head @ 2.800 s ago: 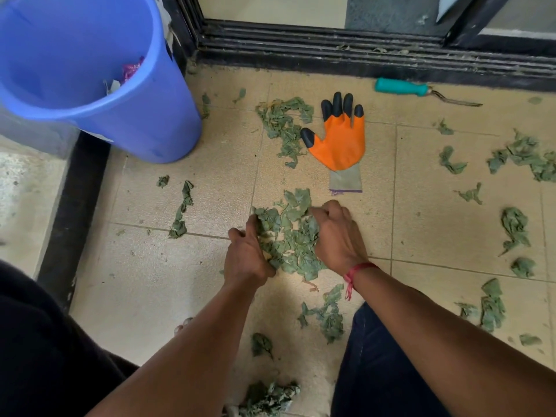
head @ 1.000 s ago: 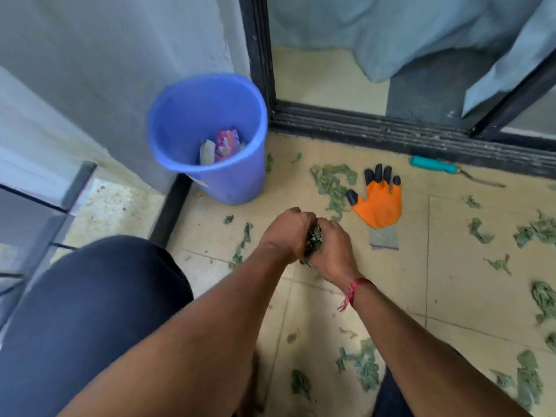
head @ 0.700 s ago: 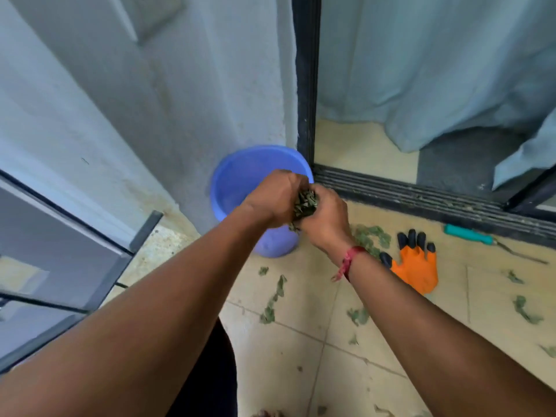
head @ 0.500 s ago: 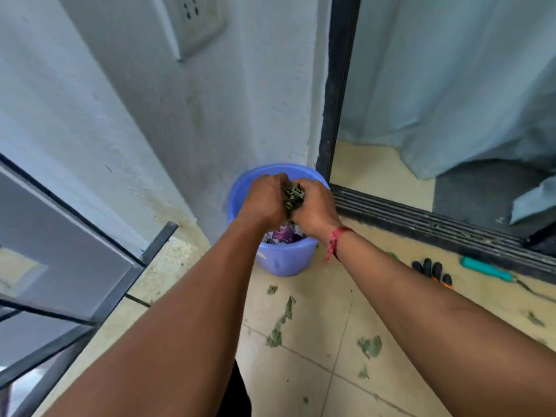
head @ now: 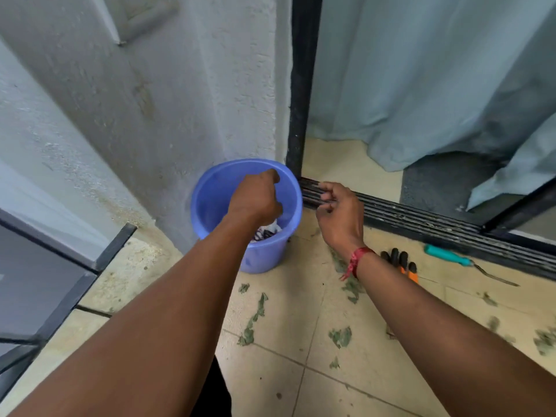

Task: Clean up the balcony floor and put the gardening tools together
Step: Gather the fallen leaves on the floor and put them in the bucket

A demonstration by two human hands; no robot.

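Under both forearms, on the tiled floor [head: 346, 395]: green leaf scraps [head: 340, 337], loose and well apart, with more off to the right of the right forearm. Just behind the right wrist and half hidden by it: an orange glove [head: 401, 263] with black fingertips, flat on the tiles. Farther right of that hand, near the door track [head: 421, 221]: a teal-handled hand tool [head: 451, 257], lying alone, apart from the glove.

Ahead, left hand [head: 255, 197] poised over the mouth of the blue bucket [head: 264, 257], back upward, fingers curled down; palm hidden, so no telling of any leaves inside it. Right hand [head: 338, 215] just to the right of the bucket rim, over the track, fingers loosely bent, nothing visible in it. Inside the bucket, below the left hand: some paper or wrappers, too blurred to name. Beyond both hands: a rough wall, a dark door frame, a pale curtain.

Step in hand, by the look of it: dropping a handful of leaves into the bucket, or just done with that. Floor far from clean; tools not yet together. Next, probably: down to the scraps nearest the body, both hands cupped to rake up a pile, then a light squeeze against spilling on the lift to the bucket.
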